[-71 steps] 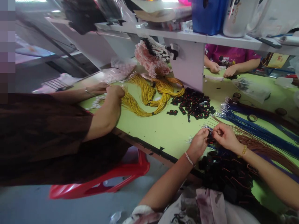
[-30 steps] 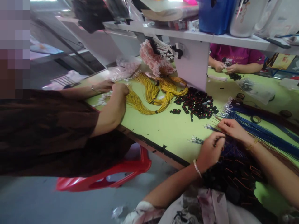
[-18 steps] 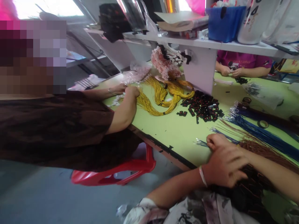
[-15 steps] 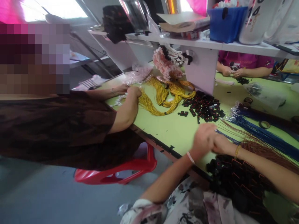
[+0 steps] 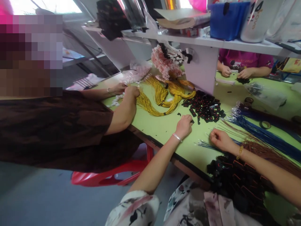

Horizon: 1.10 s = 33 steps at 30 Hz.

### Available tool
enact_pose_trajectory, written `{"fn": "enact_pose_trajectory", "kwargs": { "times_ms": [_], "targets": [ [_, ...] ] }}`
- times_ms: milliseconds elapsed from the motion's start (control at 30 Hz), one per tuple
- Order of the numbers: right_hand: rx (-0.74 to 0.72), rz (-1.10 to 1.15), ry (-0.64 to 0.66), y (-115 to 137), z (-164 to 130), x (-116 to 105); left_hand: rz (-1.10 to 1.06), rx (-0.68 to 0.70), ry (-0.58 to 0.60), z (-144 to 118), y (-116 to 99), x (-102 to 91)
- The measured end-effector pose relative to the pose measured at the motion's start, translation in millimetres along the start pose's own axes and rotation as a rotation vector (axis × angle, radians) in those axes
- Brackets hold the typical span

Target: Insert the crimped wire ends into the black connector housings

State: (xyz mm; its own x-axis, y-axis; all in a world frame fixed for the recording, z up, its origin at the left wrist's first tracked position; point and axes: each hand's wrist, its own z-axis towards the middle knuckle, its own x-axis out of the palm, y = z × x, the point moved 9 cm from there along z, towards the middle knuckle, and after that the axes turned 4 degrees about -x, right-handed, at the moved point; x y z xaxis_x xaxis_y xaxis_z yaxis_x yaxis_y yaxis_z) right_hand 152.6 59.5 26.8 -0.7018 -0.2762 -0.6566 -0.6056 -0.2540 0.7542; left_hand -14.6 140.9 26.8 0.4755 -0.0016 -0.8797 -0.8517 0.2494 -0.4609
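My left hand rests on the green table with its fingers pinched round a small black plastic piece, close to a pile of black plastic pieces. To the right, my right hand is closed in a loose fist; whatever its fingers hold is hidden. Thin brown wires and dark blue wires with bare silvery ends lie around and under it. Below the right forearm is a heap of black pieces with orange-red edges.
A co-worker's arm reaches over yellow wire bundles at left. Across the table another person's hands handle small parts. More blue wires and a tape roll lie at right. A shelf stands above; a red stool is at lower left.
My hands, together half a second ago, have parted. The left moved away leftward to the black pile; the right stayed over the wires. The dark wire ends beside it now show.
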Motion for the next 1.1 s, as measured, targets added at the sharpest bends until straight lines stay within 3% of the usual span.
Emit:
{"fn": "enact_pose_trajectory", "kwargs": {
  "times_ms": [167, 367, 433, 500, 600, 700, 900, 1100],
  "targets": [
    [-0.011, 0.264, -0.127, 2, 4, -8, 0.037, 0.004, 0.082, -13, -7, 1.2],
    [-0.003, 0.351, -0.174, 10, 2, -16, -0.127, -0.079, 0.067, -26, -1, -0.9],
    [-0.013, 0.353, -0.16, 12, 1, -15, -0.336, -0.14, 0.016, -31, -3, -3.3],
    [-0.025, 0.349, -0.15, 13, 0, -14, -0.708, -0.23, 0.022, -37, -7, 1.8],
    [-0.068, 0.277, -0.147, 17, -2, -14, -1.319, -0.404, 0.187, -48, -25, 25.0],
    [-0.168, 0.096, -0.168, 29, -4, -19, -1.634, -0.521, 0.34, -58, -45, 40.5],
    [-0.351, -0.137, -0.236, 54, -10, -28, -1.737, -0.608, 0.438, -68, -51, 54.3],
    [-0.408, -0.195, -0.229, 58, -11, -25, -1.736, -0.588, 0.484, -71, -52, 58.6]
  ]
}}
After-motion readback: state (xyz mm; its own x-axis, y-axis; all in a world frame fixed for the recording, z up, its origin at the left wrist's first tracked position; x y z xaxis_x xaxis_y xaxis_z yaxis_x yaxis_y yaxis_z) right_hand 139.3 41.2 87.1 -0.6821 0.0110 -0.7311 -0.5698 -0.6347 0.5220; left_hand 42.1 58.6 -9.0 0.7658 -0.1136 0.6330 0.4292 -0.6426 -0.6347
